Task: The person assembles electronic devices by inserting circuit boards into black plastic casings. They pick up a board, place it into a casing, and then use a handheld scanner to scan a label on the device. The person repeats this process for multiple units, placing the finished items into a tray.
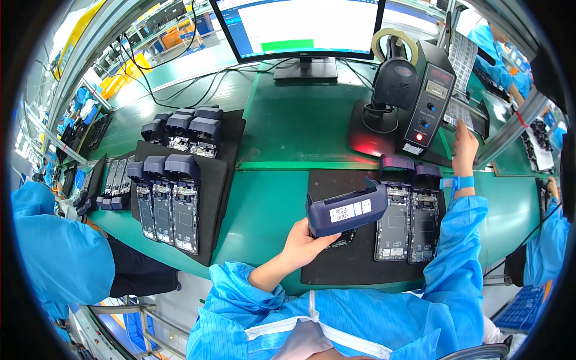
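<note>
My left hand (306, 245) is closed round a dark blue handheld device housing (321, 223), tilted above the near black mat. A white sticker (351, 211) with square codes is on the face turned up. Out to the right, my right hand (465, 150) reaches to the label dispenser (433, 99), its fingertips pinched at a strip of white labels (459, 114). A blue band circles that wrist. Two opened devices (393, 225) with bare circuit boards lie on the mat (336, 264), between my hands.
Left, more opened devices (174, 204) lie in rows on stacked black mats (210, 222). A scanner on a stand (393, 84), with a tape roll (381, 37) on it, adjoins the dispenser. Behind stands a monitor (306, 27); cables cross the green bench. Co-workers in blue sit either side.
</note>
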A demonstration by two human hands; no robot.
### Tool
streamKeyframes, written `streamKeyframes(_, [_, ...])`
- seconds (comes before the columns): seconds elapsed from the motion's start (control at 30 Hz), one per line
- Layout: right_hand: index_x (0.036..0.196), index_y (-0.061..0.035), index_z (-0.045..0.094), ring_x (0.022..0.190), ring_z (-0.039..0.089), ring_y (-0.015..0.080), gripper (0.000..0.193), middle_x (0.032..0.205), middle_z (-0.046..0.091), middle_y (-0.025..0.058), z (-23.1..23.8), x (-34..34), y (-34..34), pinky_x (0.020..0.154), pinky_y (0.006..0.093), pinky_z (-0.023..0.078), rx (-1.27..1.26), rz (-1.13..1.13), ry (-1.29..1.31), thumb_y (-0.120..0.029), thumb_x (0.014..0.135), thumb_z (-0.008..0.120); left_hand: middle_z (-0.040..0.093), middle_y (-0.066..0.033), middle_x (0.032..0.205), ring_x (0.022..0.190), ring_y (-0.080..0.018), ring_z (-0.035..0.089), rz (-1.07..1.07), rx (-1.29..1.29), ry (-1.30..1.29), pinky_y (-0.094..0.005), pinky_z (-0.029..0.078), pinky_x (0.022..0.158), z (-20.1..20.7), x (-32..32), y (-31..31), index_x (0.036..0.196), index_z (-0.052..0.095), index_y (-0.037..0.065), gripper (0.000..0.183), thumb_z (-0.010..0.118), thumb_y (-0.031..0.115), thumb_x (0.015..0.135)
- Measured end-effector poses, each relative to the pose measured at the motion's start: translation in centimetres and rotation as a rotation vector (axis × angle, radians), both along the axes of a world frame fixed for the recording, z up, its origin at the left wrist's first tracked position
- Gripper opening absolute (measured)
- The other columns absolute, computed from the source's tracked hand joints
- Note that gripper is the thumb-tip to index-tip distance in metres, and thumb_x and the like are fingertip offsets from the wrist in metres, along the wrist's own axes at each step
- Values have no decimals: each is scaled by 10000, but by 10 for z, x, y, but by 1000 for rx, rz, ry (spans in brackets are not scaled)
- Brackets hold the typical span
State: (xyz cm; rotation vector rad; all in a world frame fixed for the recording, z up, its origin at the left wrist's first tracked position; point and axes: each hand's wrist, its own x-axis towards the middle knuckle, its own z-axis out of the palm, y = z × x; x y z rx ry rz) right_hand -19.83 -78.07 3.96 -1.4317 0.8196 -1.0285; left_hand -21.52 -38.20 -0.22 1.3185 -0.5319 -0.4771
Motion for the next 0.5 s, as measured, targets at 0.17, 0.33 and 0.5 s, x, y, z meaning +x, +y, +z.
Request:
streamKeyframes(0.17, [806, 1, 626, 493, 284, 38, 342, 586, 391, -52, 0, 0, 1, 431, 216, 198, -3, 12, -2, -337, 755, 629, 589, -74, 992, 917, -126, 547, -6, 3, 10, -268, 443, 797, -2, 0, 1, 1075, 513, -2, 324, 625, 70, 780])
streamKeyframes(0.33, [833, 6, 631, 503, 292, 41, 350, 583, 400, -54, 0, -2, 0, 440, 223, 208, 7, 20, 1, -335, 755, 629, 452, -124, 1165, 1082, -171, 445, -34, -72, 9, -319, 362, 915, -4, -4, -4, 1306, 169, -8, 700, 619, 80, 777])
streamKeyframes(0.5, [859, 24, 638, 517, 301, 46, 353, 586, 414, -54, -1, -4, 0, 457, 223, 207, -28, -3, -3, -311, 747, 639, 268, -197, 1315, 1194, -233, 339, -12, 177, 7, -325, 272, 989, -7, -8, -20, 1350, -59, 31, 900, 619, 60, 758])
